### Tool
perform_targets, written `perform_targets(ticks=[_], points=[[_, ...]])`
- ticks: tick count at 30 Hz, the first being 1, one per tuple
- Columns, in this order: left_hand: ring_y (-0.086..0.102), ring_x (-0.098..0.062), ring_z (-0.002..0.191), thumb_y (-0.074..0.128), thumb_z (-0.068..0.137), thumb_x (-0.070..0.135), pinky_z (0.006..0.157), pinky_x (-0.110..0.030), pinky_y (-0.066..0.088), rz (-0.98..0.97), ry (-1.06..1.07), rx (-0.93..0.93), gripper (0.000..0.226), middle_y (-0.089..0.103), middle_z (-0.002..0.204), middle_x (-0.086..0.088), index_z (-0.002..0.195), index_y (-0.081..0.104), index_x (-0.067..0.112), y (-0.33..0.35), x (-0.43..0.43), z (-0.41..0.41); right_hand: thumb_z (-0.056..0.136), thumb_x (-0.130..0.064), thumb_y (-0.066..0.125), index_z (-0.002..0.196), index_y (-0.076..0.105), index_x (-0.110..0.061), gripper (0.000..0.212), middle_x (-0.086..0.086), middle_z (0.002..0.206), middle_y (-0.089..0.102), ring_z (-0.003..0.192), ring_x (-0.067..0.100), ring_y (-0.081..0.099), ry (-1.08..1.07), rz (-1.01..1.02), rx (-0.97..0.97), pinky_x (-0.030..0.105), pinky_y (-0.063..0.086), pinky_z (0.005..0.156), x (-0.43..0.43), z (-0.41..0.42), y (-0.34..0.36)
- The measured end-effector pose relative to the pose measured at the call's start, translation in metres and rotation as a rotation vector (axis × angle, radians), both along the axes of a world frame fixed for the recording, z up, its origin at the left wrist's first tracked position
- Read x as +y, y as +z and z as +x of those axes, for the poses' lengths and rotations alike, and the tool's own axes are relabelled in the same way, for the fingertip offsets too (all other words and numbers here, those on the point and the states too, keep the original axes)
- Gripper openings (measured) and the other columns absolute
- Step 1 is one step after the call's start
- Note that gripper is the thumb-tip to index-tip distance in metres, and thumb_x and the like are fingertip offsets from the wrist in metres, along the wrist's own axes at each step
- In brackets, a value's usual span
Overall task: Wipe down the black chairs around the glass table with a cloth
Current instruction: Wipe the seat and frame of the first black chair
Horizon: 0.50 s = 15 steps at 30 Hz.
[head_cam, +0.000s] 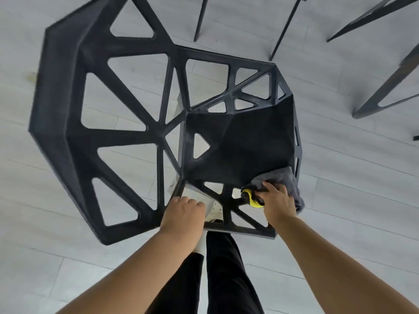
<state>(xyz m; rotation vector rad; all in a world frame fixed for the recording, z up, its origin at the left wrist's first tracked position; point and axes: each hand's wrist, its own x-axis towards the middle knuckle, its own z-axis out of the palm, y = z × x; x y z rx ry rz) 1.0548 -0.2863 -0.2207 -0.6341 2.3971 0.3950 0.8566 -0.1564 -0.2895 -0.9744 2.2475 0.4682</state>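
A black chair with triangular cut-outs fills the middle of the head view, its wide backrest spreading to the left and its seat to the right. My left hand grips the chair's frame at the near corner, where the backrest meets the seat. My right hand holds a grey cloth with a yellow patch against the near right corner of the seat. Part of the cloth hangs over the seat's right edge.
Thin black legs of other furniture stand on the pale plank floor at the top, and another black chair's frame reaches in from the upper right. My own dark-trousered legs stand just behind the chair.
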Motion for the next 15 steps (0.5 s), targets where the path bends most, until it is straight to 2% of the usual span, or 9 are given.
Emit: perform_targets(ticks=[2,5,7,9,12,15], points=[[0.050,-0.024,0.111,0.036,0.092,0.006,0.099,-0.034,0.035,0.015,-0.021,0.019,0.029,0.058,0.115,-0.004,0.116,0.050,0.013,0.003,0.009,0.011,0.094,-0.013,0.049,0.132,0.052,-0.032,0.043,0.004,0.130,0.050,0.118,0.029,0.047,-0.247,0.003,-0.022,0.038,0.045,0.095,0.009,0.003,0.008],[0.057,-0.024,0.098,0.044,0.083,0.006,0.096,-0.036,0.042,-0.018,-0.021,0.123,0.030,0.061,0.102,-0.004,0.109,0.058,0.012,0.005,0.022,0.034,0.090,-0.002,0.045,0.133,0.051,-0.036,0.055,0.002,0.127,0.056,0.117,0.029,0.049,-0.359,-0.052,-0.029,0.034,0.046,0.089,0.021,0.010,0.020],[0.062,-0.025,0.083,0.062,0.065,0.002,0.086,-0.038,0.052,-0.051,0.042,0.282,0.026,0.063,0.087,-0.006,0.089,0.066,0.010,0.002,0.029,0.050,0.087,-0.003,0.043,0.133,0.050,-0.037,0.057,-0.002,0.129,0.057,0.120,0.027,0.048,-0.281,-0.129,-0.037,0.033,0.042,0.091,0.023,0.028,0.035],[0.062,-0.026,0.080,0.067,0.055,-0.003,0.080,-0.037,0.055,-0.052,0.107,0.394,0.029,0.061,0.083,-0.008,0.082,0.064,0.008,0.001,0.035,0.064,0.086,-0.008,0.048,0.131,0.051,-0.036,0.054,-0.008,0.129,0.057,0.122,0.021,0.047,-0.172,-0.220,-0.141,0.032,0.038,0.098,0.018,0.060,0.050],[0.060,-0.024,0.082,0.064,0.060,-0.003,0.074,-0.028,0.055,-0.005,0.193,0.537,0.034,0.056,0.087,-0.008,0.090,0.054,0.008,0.010,0.040,0.084,0.083,-0.011,0.054,0.127,0.056,-0.037,0.051,-0.014,0.125,0.060,0.122,0.012,0.048,-0.129,-0.379,-0.289,0.033,0.028,0.107,0.003,0.114,0.056],[0.057,-0.022,0.083,0.053,0.075,0.001,0.070,-0.024,0.054,-0.016,0.321,0.709,0.026,0.053,0.095,-0.009,0.099,0.048,0.009,0.016,0.040,0.101,0.080,-0.013,0.062,0.115,0.065,-0.037,0.042,-0.016,0.113,0.067,0.114,0.011,0.056,-0.065,-0.642,-0.289,0.035,0.036,0.101,-0.022,0.153,0.053]])
